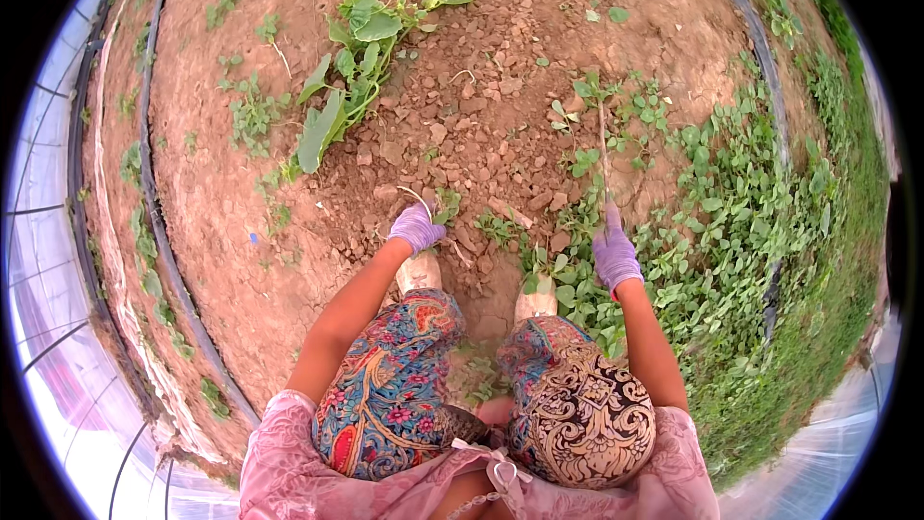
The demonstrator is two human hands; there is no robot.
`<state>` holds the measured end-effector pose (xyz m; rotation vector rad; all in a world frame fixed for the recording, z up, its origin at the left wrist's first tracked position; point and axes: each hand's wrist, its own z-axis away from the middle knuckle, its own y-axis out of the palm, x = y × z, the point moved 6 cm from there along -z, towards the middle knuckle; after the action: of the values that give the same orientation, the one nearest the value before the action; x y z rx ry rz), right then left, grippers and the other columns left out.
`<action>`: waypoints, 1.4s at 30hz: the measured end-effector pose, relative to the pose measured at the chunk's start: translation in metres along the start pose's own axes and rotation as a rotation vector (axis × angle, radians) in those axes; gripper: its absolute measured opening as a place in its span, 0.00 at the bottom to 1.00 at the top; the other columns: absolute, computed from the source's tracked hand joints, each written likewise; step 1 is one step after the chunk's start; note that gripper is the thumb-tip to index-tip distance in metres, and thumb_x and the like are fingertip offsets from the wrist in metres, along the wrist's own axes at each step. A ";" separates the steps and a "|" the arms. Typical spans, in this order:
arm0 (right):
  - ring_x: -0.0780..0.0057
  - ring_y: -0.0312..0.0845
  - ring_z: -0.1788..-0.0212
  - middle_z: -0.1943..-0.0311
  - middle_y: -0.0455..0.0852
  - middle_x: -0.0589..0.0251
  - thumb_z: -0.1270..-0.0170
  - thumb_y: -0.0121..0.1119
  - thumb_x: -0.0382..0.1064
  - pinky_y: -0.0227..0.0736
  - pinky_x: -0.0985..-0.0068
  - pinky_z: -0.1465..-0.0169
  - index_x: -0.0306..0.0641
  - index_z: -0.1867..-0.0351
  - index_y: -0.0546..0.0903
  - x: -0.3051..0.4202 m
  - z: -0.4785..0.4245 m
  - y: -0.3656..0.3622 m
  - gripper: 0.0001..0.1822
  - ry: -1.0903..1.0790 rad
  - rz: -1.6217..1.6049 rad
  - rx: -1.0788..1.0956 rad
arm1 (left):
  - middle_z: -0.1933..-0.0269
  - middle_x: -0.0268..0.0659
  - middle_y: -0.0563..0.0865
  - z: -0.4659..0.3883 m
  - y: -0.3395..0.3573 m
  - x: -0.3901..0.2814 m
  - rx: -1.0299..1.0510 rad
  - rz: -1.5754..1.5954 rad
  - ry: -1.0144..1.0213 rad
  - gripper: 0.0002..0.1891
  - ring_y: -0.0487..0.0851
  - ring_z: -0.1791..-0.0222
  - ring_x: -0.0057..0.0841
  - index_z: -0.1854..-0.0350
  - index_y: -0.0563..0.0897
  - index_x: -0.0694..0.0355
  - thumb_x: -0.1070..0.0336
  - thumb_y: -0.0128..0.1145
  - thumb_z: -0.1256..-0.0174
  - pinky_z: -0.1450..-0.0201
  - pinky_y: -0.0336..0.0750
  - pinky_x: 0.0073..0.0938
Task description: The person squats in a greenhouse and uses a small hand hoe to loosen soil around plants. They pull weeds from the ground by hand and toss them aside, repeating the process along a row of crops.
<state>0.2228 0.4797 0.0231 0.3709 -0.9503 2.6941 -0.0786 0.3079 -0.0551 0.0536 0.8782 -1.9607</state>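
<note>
My left hand (pixel 419 229), in a purple glove, is closed around an uprooted weed (pixel 447 206) low over loose soil, just ahead of my left shoe (pixel 419 273). A pale curved root or stem (pixel 414 195) sticks out above the fingers. Farther right, my right hand (pixel 616 256), gloved the same way, grips a thin brown rod-like tool (pixel 604 148). It points away from me, and its far end lies among small weeds (pixel 593 91), so its tip is unclear. Low weeds (pixel 570 278) surround my right shoe (pixel 536 302).
A broad-leaved vine (pixel 354 79) sprawls over clods (pixel 469 123) ahead. Dense weeds (pixel 722 209) spread on the right. Dark hoses (pixel 148 137) run along the left, and a grey hose (pixel 758 43) along the right. Plastic sheeting (pixel 43 231) borders the left side.
</note>
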 end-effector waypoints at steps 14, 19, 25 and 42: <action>0.52 0.70 0.80 0.80 0.76 0.47 0.40 0.46 0.36 0.68 0.61 0.70 0.53 0.33 0.50 0.041 0.026 -0.041 0.33 -0.374 -0.313 -0.455 | 0.68 0.50 0.82 -0.015 0.008 0.022 0.049 0.109 -0.038 0.22 0.79 0.66 0.43 0.59 0.77 0.65 0.59 0.60 0.59 0.59 0.73 0.34; 0.55 0.71 0.79 0.78 0.75 0.46 0.40 0.46 0.35 0.68 0.64 0.68 0.53 0.33 0.51 -0.033 0.053 0.015 0.33 -0.261 -0.018 -0.082 | 0.61 0.55 0.80 -0.007 0.004 0.013 0.043 0.060 -0.060 0.24 0.79 0.59 0.45 0.57 0.77 0.68 0.58 0.60 0.58 0.54 0.72 0.36; 0.59 0.72 0.59 0.56 0.73 0.46 0.39 0.45 0.33 0.66 0.72 0.54 0.46 0.34 0.52 -0.018 0.039 -0.001 0.31 -0.271 -0.166 -0.111 | 0.59 0.54 0.80 -0.008 0.006 0.015 -0.062 0.028 0.075 0.27 0.78 0.57 0.45 0.54 0.75 0.67 0.57 0.61 0.59 0.52 0.71 0.36; 0.58 0.73 0.71 0.65 0.79 0.49 0.39 0.45 0.33 0.71 0.73 0.61 0.48 0.34 0.53 0.024 0.032 0.012 0.31 -0.283 -0.077 -0.110 | 0.61 0.52 0.81 -0.002 0.004 0.005 -0.102 -0.051 0.021 0.24 0.78 0.59 0.45 0.57 0.77 0.64 0.57 0.60 0.59 0.54 0.72 0.36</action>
<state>0.2011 0.4536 0.0481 0.7636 -1.1283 2.5497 -0.0788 0.3037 -0.0607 -0.0076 1.0009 -1.9622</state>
